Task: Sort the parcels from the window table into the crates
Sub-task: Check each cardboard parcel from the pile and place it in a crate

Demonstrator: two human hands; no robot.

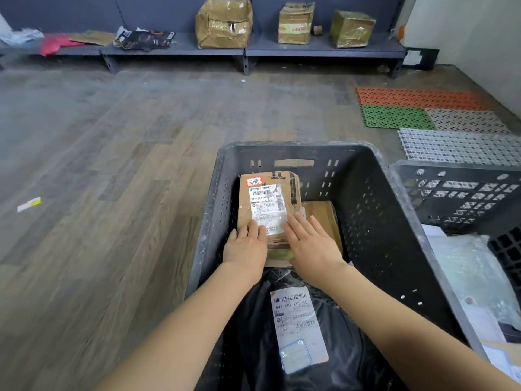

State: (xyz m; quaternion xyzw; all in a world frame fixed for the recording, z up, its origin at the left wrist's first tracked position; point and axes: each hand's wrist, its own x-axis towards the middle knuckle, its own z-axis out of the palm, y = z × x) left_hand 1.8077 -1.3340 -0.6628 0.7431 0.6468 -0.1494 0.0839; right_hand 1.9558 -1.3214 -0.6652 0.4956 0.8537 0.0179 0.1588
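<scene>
Head view looked down along both of my forearms, which reached forward and converged over the dark crate (pixel 375 210) on the floor (pixel 112 165). My left hand (pixel 245 249) lay palm-down on the near left corner of a cardboard parcel (pixel 267 204), fingers (pixel 253 230) straight and close together, thumb out toward the crate's left wall. My right hand (pixel 311 244) lay flat too, angled inward, its fingers extended and slightly fanned; the fingertips touched the lower edge of the parcel's white shipping label (pixel 267 206), while the palm covered a second brown parcel (pixel 324 218) just beside and partly under the first. Neither hand curled around anything; both simply pressed or rested on top. The cardboard parcel sat inside the crate, toward its far left side, with a red-and-white sticker (pixel 254 181) at its top edge. Nearer to me, between my forearms, a black plastic mailer (pixel 253 334) with a long white label (pixel 297 328) lay in the same crate. A second crate (pixel 456 190) stood to the right, touching or nearly touching the first, with a clear bubble-wrap bag (pixel 473 275) inside. Across the room, a low grey shelf (pixel 324 50) carried three taped boxes (pixel 224 24) and some flat bags (pixel 143 39). Coloured perforated mats (pixel 423 108) lay on the floor at right.
</scene>
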